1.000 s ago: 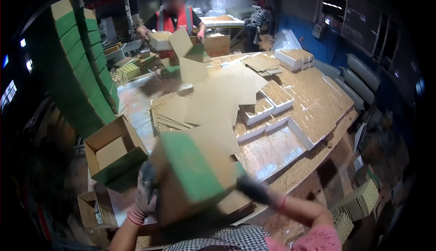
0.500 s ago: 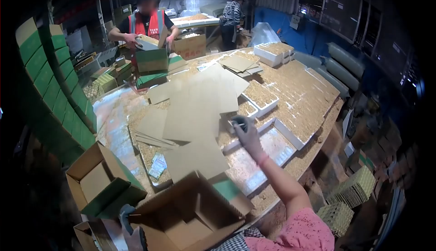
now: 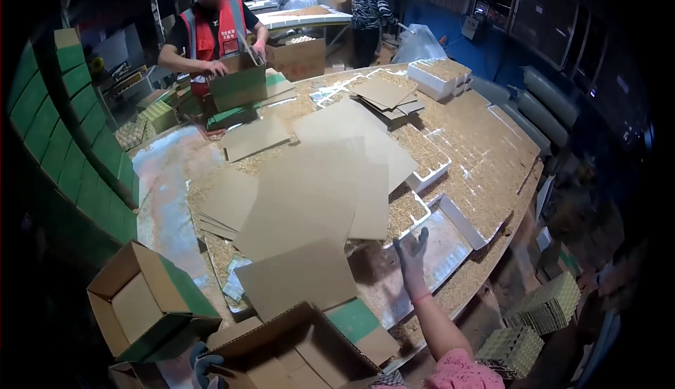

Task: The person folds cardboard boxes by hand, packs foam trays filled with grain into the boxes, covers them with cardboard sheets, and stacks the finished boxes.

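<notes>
My left hand [image 3: 202, 368], in a grey-blue glove, sits at the bottom edge of the view with its fingers curled at the left rim of an open cardboard box [image 3: 320, 333]; part of the hand is cut off. My right hand [image 3: 413, 259], in a pale glove with dark fingertips, is raised over a shallow white tray [image 3: 450, 248]. Its thumb and fingers are spread, with nothing between them. Left of it, large flat cardboard sheets [image 3: 309, 192] lie overlapping on the table, one of them [image 3: 299, 276] just behind the box.
A second open box [image 3: 144, 294] stands at left, near tall stacks of green boxes [image 3: 70, 143]. Wood-shaving-like filling [image 3: 485, 157] covers the table's right side. Egg trays [image 3: 541, 304] are stacked at lower right. Across the table, a person in a red vest [image 3: 218, 34] handles a box [image 3: 239, 83].
My right hand has moved lower in view, and its fingers have spread. A large cardboard sheet, blurred before, now lies flat. The view has shifted slightly; my left hand stays at the box.
</notes>
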The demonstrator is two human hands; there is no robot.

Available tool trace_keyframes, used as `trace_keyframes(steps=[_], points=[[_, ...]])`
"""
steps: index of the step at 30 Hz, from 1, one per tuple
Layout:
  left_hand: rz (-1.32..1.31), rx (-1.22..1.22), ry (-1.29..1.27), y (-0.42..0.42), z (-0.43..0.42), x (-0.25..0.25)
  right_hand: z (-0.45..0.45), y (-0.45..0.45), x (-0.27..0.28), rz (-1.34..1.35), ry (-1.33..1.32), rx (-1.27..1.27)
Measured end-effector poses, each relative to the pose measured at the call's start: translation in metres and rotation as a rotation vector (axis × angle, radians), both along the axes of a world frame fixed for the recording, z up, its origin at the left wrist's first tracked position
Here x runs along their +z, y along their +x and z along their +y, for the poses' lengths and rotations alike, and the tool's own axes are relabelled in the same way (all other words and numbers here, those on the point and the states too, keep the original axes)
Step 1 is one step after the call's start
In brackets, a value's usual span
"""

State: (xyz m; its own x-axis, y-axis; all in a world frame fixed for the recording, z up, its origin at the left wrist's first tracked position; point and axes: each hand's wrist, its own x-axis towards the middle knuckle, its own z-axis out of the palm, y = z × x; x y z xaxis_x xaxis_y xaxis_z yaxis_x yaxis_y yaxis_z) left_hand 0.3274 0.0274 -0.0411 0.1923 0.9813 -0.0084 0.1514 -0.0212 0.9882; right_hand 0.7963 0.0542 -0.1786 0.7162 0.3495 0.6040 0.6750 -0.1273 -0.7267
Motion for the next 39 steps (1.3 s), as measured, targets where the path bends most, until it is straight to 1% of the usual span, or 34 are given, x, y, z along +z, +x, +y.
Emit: trace_keyframes(steps=[1,3,4,5,7,8,9,10,11,12,14,15,17,18,19,20,21,22,23,24,26,27,29,30,31,32,34,36,37,38,39], points=[[-0.016,0.009,-0.007,0.001,-0.002,0.004,0.005,0.008,-0.002,0.555,0.007,0.222],[-0.014,0.011,0.007,-0.001,-0.004,0.006,0.026,0.031,-0.026,0.934,0.039,0.519],[-0.014,0.012,0.012,-0.003,-0.005,0.007,0.036,0.043,-0.037,1.128,0.028,0.625],[-0.014,0.024,0.028,-0.006,-0.007,0.007,0.048,0.048,-0.022,1.184,0.084,0.571],[0.001,0.011,0.030,-0.008,-0.011,0.002,0.081,0.070,0.022,1.259,0.136,0.578],[-0.002,0.017,0.025,-0.008,-0.014,-0.001,0.096,0.098,0.018,1.265,0.086,0.638],[-0.039,0.032,0.070,-0.005,-0.011,-0.006,0.109,0.117,0.026,1.267,0.035,0.698],[-0.079,0.049,0.121,-0.004,-0.009,-0.013,0.121,0.128,0.030,1.315,0.005,0.611],[-0.044,0.023,0.156,-0.011,-0.008,-0.023,0.132,0.131,0.046,1.364,-0.020,0.522],[-0.048,0.034,0.162,-0.012,-0.013,-0.019,0.120,0.125,0.059,1.359,-0.024,0.535],[0.020,0.017,0.146,-0.014,-0.015,-0.008,0.094,0.116,0.070,1.539,0.113,0.708],[0.083,0.109,0.059,-0.021,-0.011,-0.015,0.067,0.117,0.074,1.509,0.118,0.760],[0.055,0.142,0.071,-0.021,-0.014,-0.022,-0.002,0.121,0.082,1.326,0.078,0.806],[0.034,0.172,0.080,-0.019,-0.017,-0.019,-0.038,0.127,0.079,1.030,-0.022,0.796],[0.077,0.116,0.025,-0.018,-0.018,-0.006,-0.071,0.131,0.074,0.534,-0.205,0.678],[0.035,0.086,0.054,-0.017,-0.016,-0.006,-0.101,0.135,0.071,0.366,-0.255,0.595],[0.026,0.073,0.090,-0.020,-0.007,-0.019,-0.127,0.139,0.069,0.398,-0.223,0.573],[0.015,0.061,0.129,-0.020,-0.001,-0.029,-0.145,0.118,0.102,0.925,-0.083,0.700],[0.019,0.058,0.078,-0.001,-0.006,0.008,-0.161,0.094,0.140,1.455,0.118,0.656],[-0.001,0.036,-0.046,0.004,0.000,0.015,-0.180,0.095,0.150,1.489,0.070,0.747],[0.006,-0.048,-0.164,0.017,0.014,0.026,-0.203,0.080,0.166,1.433,0.086,0.653],[0.037,-0.096,-0.021,0.018,0.029,0.008,-0.211,0.067,0.180,1.433,0.075,0.657],[0.045,-0.169,0.181,0.033,0.047,-0.003,-0.218,0.039,0.214,1.267,-0.056,0.737],[0.045,-0.202,0.282,0.041,0.056,-0.008,-0.217,0.031,0.223,1.271,-0.066,0.746],[0.118,-0.214,0.324,0.050,0.053,0.008,-0.216,0.024,0.231,0.764,-0.269,0.882],[0.102,-0.224,0.169,0.061,0.039,0.038,-0.206,0.008,0.247,0.671,-0.344,0.953],[0.030,-0.248,0.412,0.074,0.036,0.041,-0.186,-0.024,0.278,0.467,-0.464,1.092],[0.076,-0.217,0.331,0.082,0.018,0.056,-0.159,-0.059,0.285,0.643,-0.657,1.179],[0.155,-0.169,0.517,0.082,0.027,0.034,-0.148,-0.067,0.272,0.622,-0.758,1.247],[0.126,-0.141,0.600,0.077,0.017,0.032,-0.135,-0.073,0.255,0.599,-0.857,1.313],[0.081,-0.136,0.473,0.063,0.015,0.025,-0.123,-0.083,0.252,0.492,-1.066,1.278]])
